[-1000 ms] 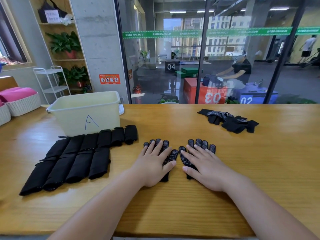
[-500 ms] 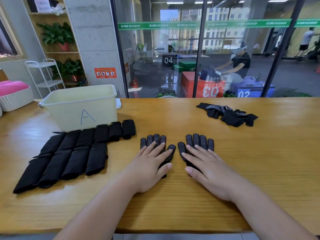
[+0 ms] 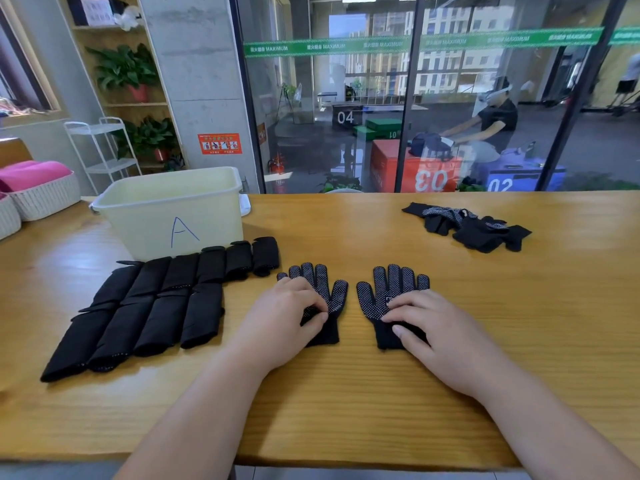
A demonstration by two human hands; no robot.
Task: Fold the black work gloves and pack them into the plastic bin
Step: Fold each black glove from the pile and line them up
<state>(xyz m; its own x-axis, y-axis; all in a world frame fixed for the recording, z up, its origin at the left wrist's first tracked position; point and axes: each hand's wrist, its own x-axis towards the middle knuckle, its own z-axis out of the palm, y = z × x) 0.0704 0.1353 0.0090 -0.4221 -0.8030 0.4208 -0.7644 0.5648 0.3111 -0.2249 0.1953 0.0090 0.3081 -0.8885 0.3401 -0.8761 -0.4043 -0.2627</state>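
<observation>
A: What is each grip doing?
B: The left hand [image 3: 287, 317] curls its fingers and pinches the left glove's [image 3: 332, 296] palm cloth. The right hand [image 3: 436, 327] pinches the right glove [image 3: 374, 299] the same way. Both gloves lie on the bench [image 3: 346, 393], fingers toward twelve o'clock.
A: Anything hidden?
B: The hands cover the glove palms. Folded gloves [image 3: 152, 306] sit at nine o'clock, the plastic bin [image 3: 173, 216] at ten with its inside unseen, and loose gloves [image 3: 474, 226] at one.

The table [image 3: 346, 393] carries a plastic bin [image 3: 173, 216] marked A at the back left. In front of it lie folded gloves [image 3: 156, 306] in two rows. Near the middle lie the left flat glove [image 3: 337, 292] and the right flat glove [image 3: 391, 282], slightly apart. A loose glove pile [image 3: 474, 226] lies at the back right.
</observation>
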